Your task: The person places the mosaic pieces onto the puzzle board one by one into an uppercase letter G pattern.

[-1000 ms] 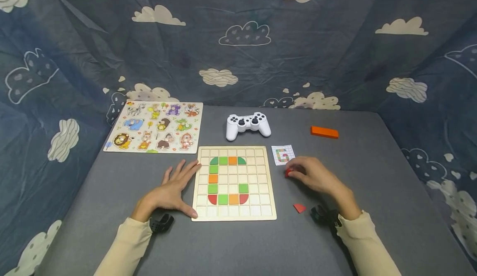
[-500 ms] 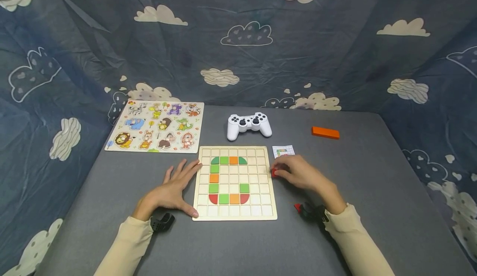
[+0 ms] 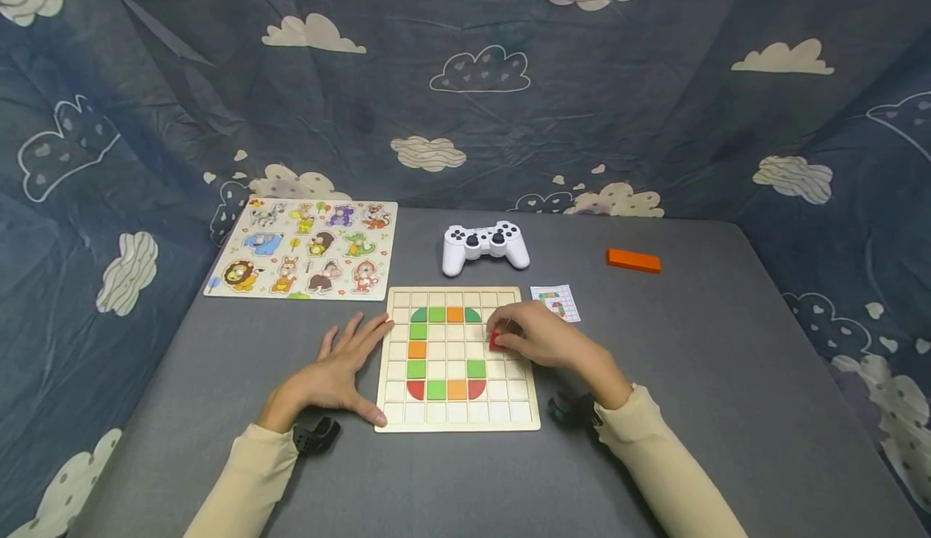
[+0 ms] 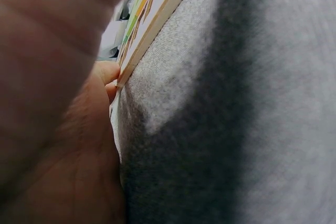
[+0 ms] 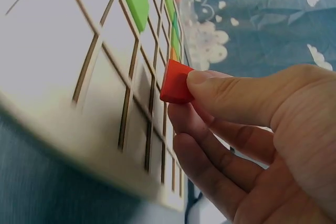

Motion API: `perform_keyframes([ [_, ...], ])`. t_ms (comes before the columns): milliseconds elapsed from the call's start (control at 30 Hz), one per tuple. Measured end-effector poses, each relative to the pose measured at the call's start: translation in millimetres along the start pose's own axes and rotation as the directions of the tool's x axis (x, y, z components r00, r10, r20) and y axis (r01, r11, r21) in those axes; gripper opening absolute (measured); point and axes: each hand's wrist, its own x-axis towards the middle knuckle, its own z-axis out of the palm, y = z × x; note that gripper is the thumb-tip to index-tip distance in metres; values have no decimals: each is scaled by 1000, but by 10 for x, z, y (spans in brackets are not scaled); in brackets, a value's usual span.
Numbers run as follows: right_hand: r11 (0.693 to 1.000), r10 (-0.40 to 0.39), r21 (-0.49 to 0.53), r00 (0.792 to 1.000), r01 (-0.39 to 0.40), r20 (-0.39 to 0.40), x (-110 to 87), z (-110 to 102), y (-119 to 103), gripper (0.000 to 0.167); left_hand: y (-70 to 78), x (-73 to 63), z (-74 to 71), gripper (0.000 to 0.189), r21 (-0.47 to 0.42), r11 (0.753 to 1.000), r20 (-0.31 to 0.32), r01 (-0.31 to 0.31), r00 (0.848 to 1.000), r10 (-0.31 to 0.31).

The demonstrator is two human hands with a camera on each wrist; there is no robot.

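Observation:
A wooden grid board (image 3: 498, 414) lies flat on the table, with green, orange and red tiles set in a C-like outline. My left hand (image 3: 330, 378) rests at its left edge, fingers spread, thumb and fingertips touching the rim. Over the right half of the board, my right hand (image 3: 544, 336) pinches a red tile (image 5: 176, 82) between thumb and fingers. The right wrist view shows that tile tilted close to the grid cells. Beside the board's upper right corner lies a printed pattern card (image 3: 562, 297), partly covered by the right hand.
A white game controller (image 3: 485, 247) lies behind the board. An animal puzzle board (image 3: 305, 251) sits at the back left, and an orange block (image 3: 634, 260) at the back right. A cloud-patterned cloth (image 3: 480, 142) hangs behind the table.
My right hand has moved left with the red tile, from near the card to over the board. A loose red piece on the table is now hidden by the right arm. The left hand stays put.

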Motion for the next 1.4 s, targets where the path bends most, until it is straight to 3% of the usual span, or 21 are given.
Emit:
perform_keyframes([
  [500, 997, -75, -3, 996, 76, 49, 228, 164, -143, 10, -1, -17, 8, 142, -3, 1000, -3, 0, 1000, 0],
  [1000, 992, -89, -90, 996, 92, 27, 217, 208, -160, 10, 9, -17, 4, 143, -1, 1000, 3, 7, 1000, -7],
  [1400, 993, -61, -105, 998, 60, -10, 125, 214, -110, 9, 25, -11, 0, 141, -6, 1000, 4, -2, 1000, 2],
])
